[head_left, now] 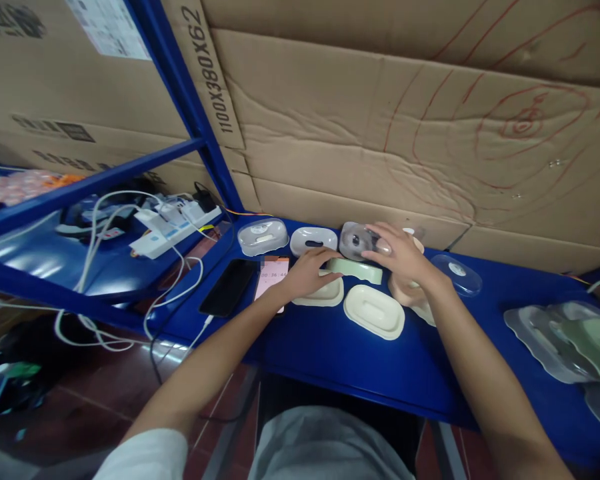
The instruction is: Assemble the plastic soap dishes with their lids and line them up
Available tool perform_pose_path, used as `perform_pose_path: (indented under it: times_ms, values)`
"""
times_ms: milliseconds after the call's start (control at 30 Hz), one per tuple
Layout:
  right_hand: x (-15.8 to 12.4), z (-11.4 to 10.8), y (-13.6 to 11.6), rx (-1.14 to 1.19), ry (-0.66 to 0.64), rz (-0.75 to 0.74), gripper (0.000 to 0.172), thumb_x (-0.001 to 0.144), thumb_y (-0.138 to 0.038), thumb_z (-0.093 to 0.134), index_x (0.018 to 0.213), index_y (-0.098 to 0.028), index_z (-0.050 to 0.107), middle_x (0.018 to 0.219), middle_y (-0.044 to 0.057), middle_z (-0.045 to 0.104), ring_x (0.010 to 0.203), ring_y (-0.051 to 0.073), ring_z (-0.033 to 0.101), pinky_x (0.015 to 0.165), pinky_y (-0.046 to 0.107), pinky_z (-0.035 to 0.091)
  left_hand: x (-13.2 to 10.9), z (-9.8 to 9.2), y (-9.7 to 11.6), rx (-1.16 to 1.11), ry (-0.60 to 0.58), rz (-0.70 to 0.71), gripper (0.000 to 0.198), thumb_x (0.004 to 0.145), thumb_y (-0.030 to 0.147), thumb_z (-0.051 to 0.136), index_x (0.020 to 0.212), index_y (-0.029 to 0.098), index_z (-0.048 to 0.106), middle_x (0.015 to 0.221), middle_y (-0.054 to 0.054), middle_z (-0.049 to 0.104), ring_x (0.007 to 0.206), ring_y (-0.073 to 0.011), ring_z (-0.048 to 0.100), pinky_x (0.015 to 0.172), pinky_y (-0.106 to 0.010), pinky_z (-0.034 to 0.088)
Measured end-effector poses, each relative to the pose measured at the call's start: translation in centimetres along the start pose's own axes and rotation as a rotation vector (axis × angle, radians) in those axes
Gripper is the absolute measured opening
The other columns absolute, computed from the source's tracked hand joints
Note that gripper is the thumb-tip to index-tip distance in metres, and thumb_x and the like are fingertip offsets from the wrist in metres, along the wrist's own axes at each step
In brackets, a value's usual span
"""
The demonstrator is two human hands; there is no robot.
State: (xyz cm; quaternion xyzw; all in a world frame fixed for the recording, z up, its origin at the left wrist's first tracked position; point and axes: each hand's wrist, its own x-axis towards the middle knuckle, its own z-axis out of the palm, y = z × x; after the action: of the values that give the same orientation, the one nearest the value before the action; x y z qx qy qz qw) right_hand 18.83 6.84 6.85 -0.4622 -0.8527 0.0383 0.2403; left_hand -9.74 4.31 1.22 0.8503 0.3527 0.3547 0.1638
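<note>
My left hand (311, 272) is over a cream oval dish (325, 293), its thumb and fingers around the left end of a pale green dish (357, 271). My right hand (400, 248) has its thumb and fingers at the right end of a smoky clear lid (354, 241), just behind the green dish. Another cream dish (375, 311) lies flat in front. A white oval dish with a dark slot (313, 241) and a clear lid with a round label (263, 237) are at the back left. Beige pieces (404, 291) are partly hidden under my right forearm.
A phone showing a timer (271, 280) and a black phone (229, 288) lie at the left. White cables run from a power strip (177, 230). Another clear lid (457, 275) and stacked clear and green pieces (575, 340) are at the right. A cardboard wall (340, 147) stands behind.
</note>
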Motion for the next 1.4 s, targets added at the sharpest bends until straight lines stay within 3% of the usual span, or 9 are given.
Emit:
perform_pose_path:
  times_ms: [67, 133, 233, 400, 500, 733, 900, 1033, 1400]
  values:
    - [-0.2, -0.3, 0.2, -0.067, 0.034, 0.035, 0.063, 0.100, -0.061, 0.062, 0.152, -0.026, 0.059, 0.163, 0.017, 0.050, 0.153, 0.043, 0.043, 0.120, 0.069, 0.034, 0.0, -0.2, 0.0, -0.003, -0.005, 0.032, 0.030, 0.096, 0.033, 0.075, 0.123, 0.022, 0.070, 0.127, -0.010, 0.074, 0.122, -0.0301, 0.069, 0.108, -0.047, 0.054]
    - [-0.3, -0.9, -0.5, -0.018, 0.016, -0.003, 0.053, 0.102, -0.058, 0.060, 0.144, -0.025, 0.066, 0.154, 0.016, 0.060, 0.145, 0.039, 0.052, 0.119, 0.062, 0.038, 0.0, -0.2, -0.1, -0.003, 0.001, 0.056, 0.028, 0.095, 0.027, 0.075, 0.122, 0.022, 0.070, 0.129, -0.011, 0.072, 0.125, -0.0302, 0.067, 0.109, -0.048, 0.054]
    - [-0.5, -1.8, -2.9, 0.207, -0.176, -0.111, 0.045, 0.102, -0.059, 0.059, 0.130, -0.027, 0.073, 0.130, 0.009, 0.074, 0.119, 0.029, 0.068, 0.105, 0.043, 0.049, -0.1, 0.0, -0.1, 0.004, 0.031, 0.104, 0.028, 0.095, 0.022, 0.074, 0.123, 0.022, 0.069, 0.130, -0.011, 0.071, 0.127, -0.0298, 0.065, 0.111, -0.050, 0.052]
    - [-0.9, -2.0, -5.8, 0.353, -0.444, -0.065, 0.045, 0.104, -0.060, 0.054, 0.107, -0.021, 0.075, 0.105, 0.007, 0.077, 0.091, 0.023, 0.066, 0.083, 0.035, 0.047, -0.2, 0.0, 0.0, 0.013, 0.112, 0.160, 0.033, 0.102, 0.026, 0.069, 0.134, 0.023, 0.065, 0.133, -0.013, 0.068, 0.129, -0.0281, 0.065, 0.111, -0.051, 0.054]
    - [-0.9, -1.2, -5.6, 0.433, -0.455, 0.008, 0.048, 0.104, -0.062, 0.052, 0.105, -0.020, 0.074, 0.097, 0.005, 0.075, 0.085, 0.021, 0.063, 0.078, 0.033, 0.046, -0.2, -0.1, -0.1, 0.009, 0.105, 0.160, 0.037, 0.104, 0.030, 0.067, 0.141, 0.024, 0.062, 0.137, -0.013, 0.066, 0.130, -0.0271, 0.065, 0.113, -0.049, 0.054]
    - [-0.9, 0.0, -4.9, 0.588, -0.416, 0.070, 0.050, 0.104, -0.065, 0.049, 0.117, -0.023, 0.072, 0.114, 0.005, 0.075, 0.104, 0.024, 0.065, 0.091, 0.036, 0.049, -0.2, -0.1, 0.2, -0.081, -0.047, 0.086, 0.063, 0.094, 0.043, 0.081, 0.151, 0.028, 0.056, 0.144, -0.013, 0.063, 0.136, -0.0314, 0.062, 0.116, -0.051, 0.051]
    - [-0.8, 0.6, -4.7, 0.411, -0.391, 0.058, 0.045, 0.106, -0.063, 0.044, 0.103, -0.022, 0.064, 0.095, 0.004, 0.070, 0.088, 0.021, 0.061, 0.078, 0.033, 0.044, 0.0, -0.3, 0.7, -0.165, -0.042, 0.044, 0.043, 0.105, 0.041, 0.065, 0.144, 0.025, 0.061, 0.140, -0.013, 0.066, 0.133, -0.0291, 0.063, 0.114, -0.048, 0.050]
    - [-0.6, 0.8, -4.7, 0.336, -0.394, 0.044, 0.044, 0.107, -0.061, 0.043, 0.098, -0.022, 0.060, 0.086, 0.002, 0.065, 0.081, 0.019, 0.058, 0.073, 0.031, 0.039, 0.0, -0.3, 0.7, -0.199, -0.066, 0.014, 0.052, 0.098, 0.046, 0.075, 0.143, 0.024, 0.061, 0.141, -0.013, 0.066, 0.132, -0.0306, 0.063, 0.114, -0.048, 0.049]
    - [-0.9, 0.7, -5.3, 0.231, -0.400, 0.003, 0.034, 0.108, -0.053, 0.045, 0.100, -0.022, 0.057, 0.093, 0.005, 0.068, 0.084, 0.021, 0.061, 0.076, 0.031, 0.040, 0.2, -0.5, 0.4, -0.290, -0.121, -0.012, 0.040, 0.102, 0.045, 0.068, 0.133, 0.022, 0.061, 0.136, -0.012, 0.068, 0.127, -0.0268, 0.066, 0.107, -0.043, 0.053]
